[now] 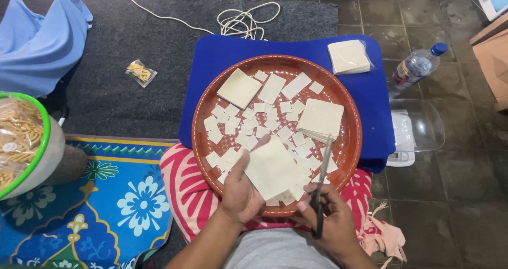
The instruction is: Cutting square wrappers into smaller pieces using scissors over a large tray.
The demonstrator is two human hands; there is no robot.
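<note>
Left hand: I see my left hand [241, 192] gripping a large pale dough sheet [271, 167] by its left edge, thumb on top, fingers closed beneath it.
Right hand: my right hand [328, 221] is closed around the handles of a pair of scissors [321, 180], whose blades point up and away from me, just beside the sheet's right edge.
Blades: I cannot tell whether they are parted.
Sheet: it hangs over the near part of a round reddish tray [201, 115].
Tray: I see many small cut squares [238, 126] scattered across it, plus a stack of uncut sheets [321, 118] on the right and a single sheet [239, 88] at the upper left.
Beneath: the tray rests on a blue board [211, 52] over a pink striped cushion [182, 187].
Around: a wrapped pack of sheets [348, 56] lies on the board's far right corner; a water bottle [418, 65] and a kitchen scale [418, 129] sit on the floor to the right.
</note>
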